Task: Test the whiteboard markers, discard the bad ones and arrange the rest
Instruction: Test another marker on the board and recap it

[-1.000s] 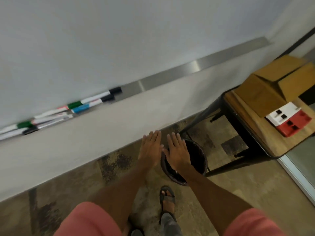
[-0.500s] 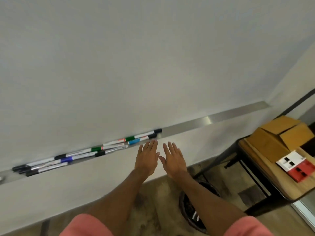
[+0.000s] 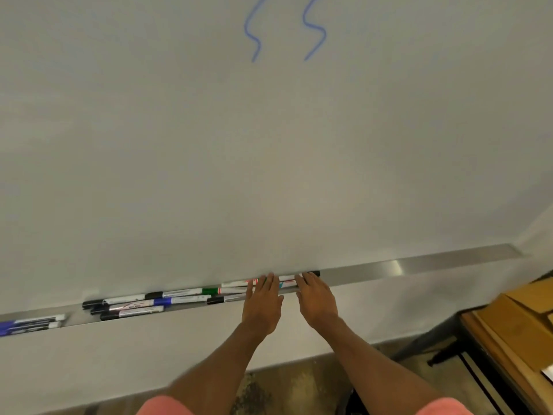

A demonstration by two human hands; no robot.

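Several whiteboard markers lie in a row on the metal tray under the whiteboard. Two more markers lie at the tray's far left. My left hand and my right hand are both flat with straight fingers, side by side. Their fingertips reach over the right end of the marker row and cover parts of the markers there. Neither hand grips anything. Two blue squiggles are drawn near the top of the board.
A wooden table with dark metal legs stands at the right, bearing a cardboard box. The right stretch of the tray is bare metal. Mottled floor shows below the wall.
My view has risen from the floor and the black bin to the whiteboard. Both flat hands have moved up and forward from over the bin to the markers on the tray.
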